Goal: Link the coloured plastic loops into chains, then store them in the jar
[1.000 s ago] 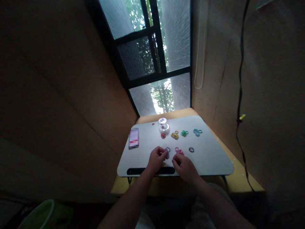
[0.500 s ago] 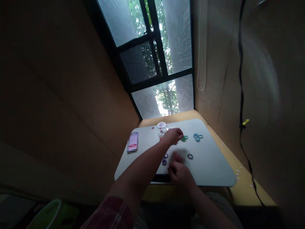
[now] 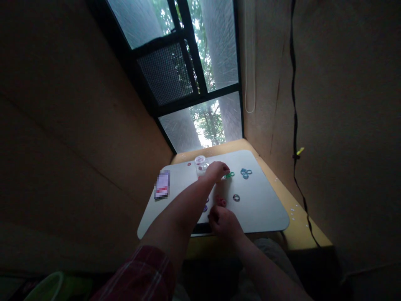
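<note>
My left hand [image 3: 218, 169] reaches over the white board with its fingers drawn together beside a cluster of small green rings [image 3: 230, 174]. What it holds, if anything, is too small to make out. My right hand [image 3: 224, 222] is curled near the board's front edge, just below a small group of red rings [image 3: 221, 202]. Its fingertips are mostly hidden, so I cannot tell what lies in them. Purple rings [image 3: 205, 207] lie left of this hand, partly covered by my left forearm. A dark multicoloured ring [image 3: 236, 197] sits alone to the right.
Blue rings [image 3: 246, 173] lie at the back right of the white board [image 3: 263, 213]. Clear round containers [image 3: 199, 160] stand behind my left hand. A phone-like object [image 3: 162, 184] lies at the left. A black cord [image 3: 295, 108] hangs on the right, near the wooden tabletop [image 3: 310, 234].
The whole view has shifted, so the board appears farther left and slightly higher. My left hand stays by the green rings, and my right hand stays by the red ones.
</note>
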### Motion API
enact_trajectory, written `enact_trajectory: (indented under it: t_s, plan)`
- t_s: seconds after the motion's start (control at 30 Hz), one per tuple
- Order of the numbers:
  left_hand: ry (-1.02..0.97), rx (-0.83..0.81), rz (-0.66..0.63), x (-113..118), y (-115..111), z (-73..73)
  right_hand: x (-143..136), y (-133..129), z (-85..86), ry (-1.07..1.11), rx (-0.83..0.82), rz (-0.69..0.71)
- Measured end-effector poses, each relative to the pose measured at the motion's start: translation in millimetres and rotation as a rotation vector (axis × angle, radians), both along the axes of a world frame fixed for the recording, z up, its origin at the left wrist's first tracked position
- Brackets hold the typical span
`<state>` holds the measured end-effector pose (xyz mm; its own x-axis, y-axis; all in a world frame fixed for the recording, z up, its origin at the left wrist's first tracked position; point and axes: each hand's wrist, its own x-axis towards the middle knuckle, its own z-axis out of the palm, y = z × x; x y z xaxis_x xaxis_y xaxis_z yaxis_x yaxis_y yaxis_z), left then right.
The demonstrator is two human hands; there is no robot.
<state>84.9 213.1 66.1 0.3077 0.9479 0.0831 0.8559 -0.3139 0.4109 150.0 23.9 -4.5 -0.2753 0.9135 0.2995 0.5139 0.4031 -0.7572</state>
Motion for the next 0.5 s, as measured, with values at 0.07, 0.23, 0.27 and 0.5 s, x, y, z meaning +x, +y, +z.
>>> enact_trajectory:
  t_s: [0.07,0.23,0.27,0.5]
  plan:
    - [-0.015,0.027,0.008,-2,-1,1.8,-1,0,-2.3,0.000,0.009,0.006]
    - [-0.082,0.159,0.133,-44,0,11.9,-3,1,-5.1,-0.009,0.016,0.014]
    - [-0.100,0.186,0.188,-60,2,13.8,-3,0,-4.2,-0.009,0.009,0.011]
    - [-0.118,0.154,0.513,-175,18,5.2,-3,-2,1.5,-0.048,-0.044,0.016]
